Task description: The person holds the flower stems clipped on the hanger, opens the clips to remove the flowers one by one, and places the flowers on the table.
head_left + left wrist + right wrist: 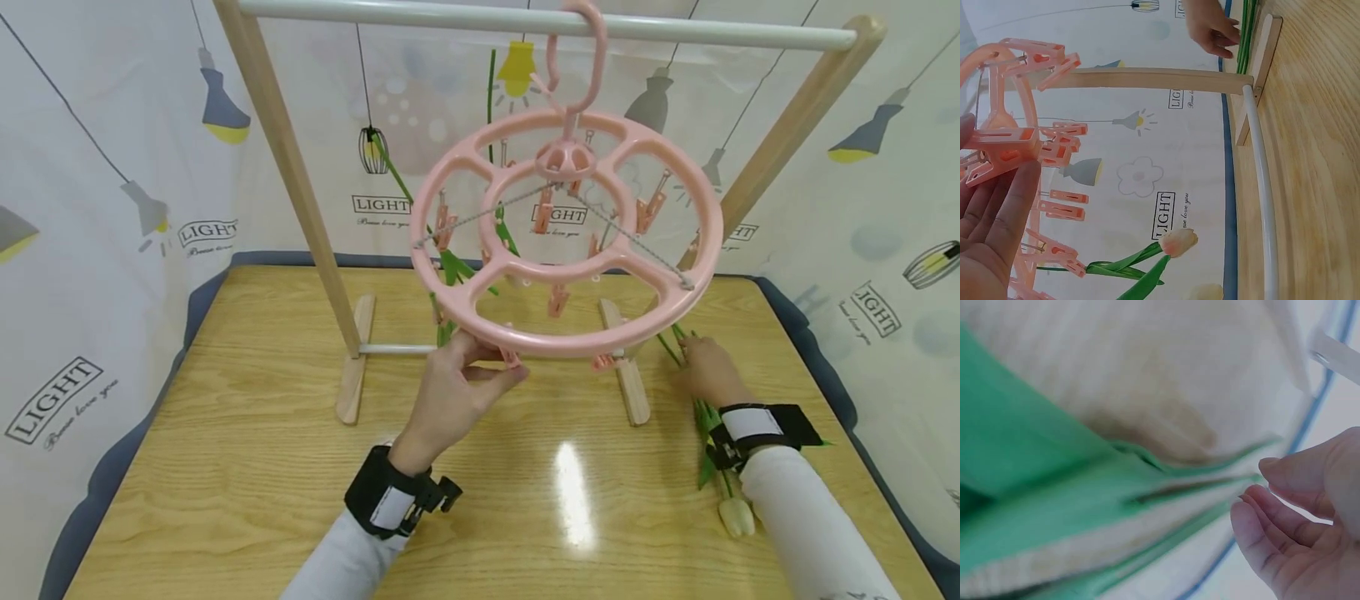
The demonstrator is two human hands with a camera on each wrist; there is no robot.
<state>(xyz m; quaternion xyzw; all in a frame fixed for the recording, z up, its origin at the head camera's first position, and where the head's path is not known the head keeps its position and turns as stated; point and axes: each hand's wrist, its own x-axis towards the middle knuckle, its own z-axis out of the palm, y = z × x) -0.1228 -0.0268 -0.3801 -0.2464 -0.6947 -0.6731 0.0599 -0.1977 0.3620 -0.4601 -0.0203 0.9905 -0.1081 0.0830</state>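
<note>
A pink round clip hanger (566,343) hangs by its hook from a white rail. My left hand (457,392) is at its near rim and holds one of its pink clothespins (1007,147) between thumb and fingers. Several other clothespins dangle round the ring. One clothespin (1060,253) at the ring grips the stem of a pale pink tulip (1179,242), which hangs flower down. At the right of the table, my right hand (712,372) pinches a green stem (1244,480) near its end, with thumb and fingertips together. White tulips (737,517) lie there, partly hidden under the wrist.
A wooden stand with slanted posts (300,175) carries the white top rail (420,15). Its flat feet (626,383) rest on the wood-grain table (247,467), with a low white crossbar (397,349). Behind it hangs a lamp-printed cloth (300,75).
</note>
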